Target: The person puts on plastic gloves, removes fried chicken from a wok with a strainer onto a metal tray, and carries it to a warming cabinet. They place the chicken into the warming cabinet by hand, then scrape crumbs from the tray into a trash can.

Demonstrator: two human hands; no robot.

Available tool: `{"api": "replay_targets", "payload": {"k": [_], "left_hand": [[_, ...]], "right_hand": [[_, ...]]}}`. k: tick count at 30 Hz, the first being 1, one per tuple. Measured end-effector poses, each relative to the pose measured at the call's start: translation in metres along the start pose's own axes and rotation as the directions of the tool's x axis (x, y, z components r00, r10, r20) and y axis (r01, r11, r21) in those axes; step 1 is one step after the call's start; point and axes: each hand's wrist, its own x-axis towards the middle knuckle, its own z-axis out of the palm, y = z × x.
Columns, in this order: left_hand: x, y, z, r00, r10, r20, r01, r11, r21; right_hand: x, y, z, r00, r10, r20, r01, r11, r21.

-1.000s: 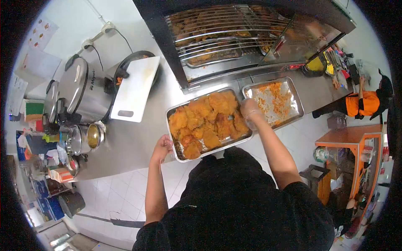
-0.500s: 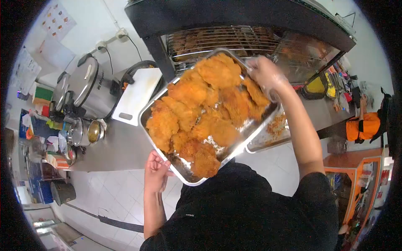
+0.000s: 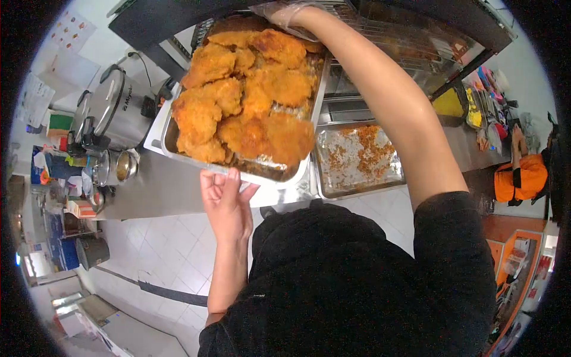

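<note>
A metal tray point(image 3: 322, 98) is heaped with golden-brown breaded cutlets point(image 3: 256, 95). My left hand point(image 3: 226, 199) pinches the tray's near rim, with the thumb along the edge. My right hand point(image 3: 288, 14), in a clear plastic glove, is at the tray's far end by the opening of a black-framed display cabinet point(image 3: 172, 27). Its fingers are mostly hidden at the top of the view, so their grip does not show. The tray's far end reaches into the cabinet. A white cutting board point(image 3: 156, 132) shows partly under the tray's left side.
A second metal tray point(image 3: 360, 156) with loose crumbs lies on the counter to the right. Large steel cookers point(image 3: 113, 107) and small pots point(image 3: 116, 168) stand at the left. Wire racks point(image 3: 336, 12) are inside the cabinet. A person in orange point(image 3: 522, 177) is at the far right.
The tray has moved away from me and left, turning so its far end enters the cabinet. My right hand has shifted from its right corner to its far end. The crumb tray is more exposed.
</note>
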Motion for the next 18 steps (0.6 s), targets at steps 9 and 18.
{"api": "replay_targets", "payload": {"k": [9,18], "left_hand": [[0.059,-0.025,0.081,0.996,0.046,0.074,-0.044,0.998,-0.033],[0.165,-0.012,0.094,0.985,0.009,0.169,-0.02,0.998,0.062]], "right_hand": [[-0.17,-0.025,0.01,0.67,0.203,-0.715,0.098,0.93,0.355],[-0.17,-0.031,0.065,0.813,0.579,0.054,0.27,-0.457,0.847]]}}
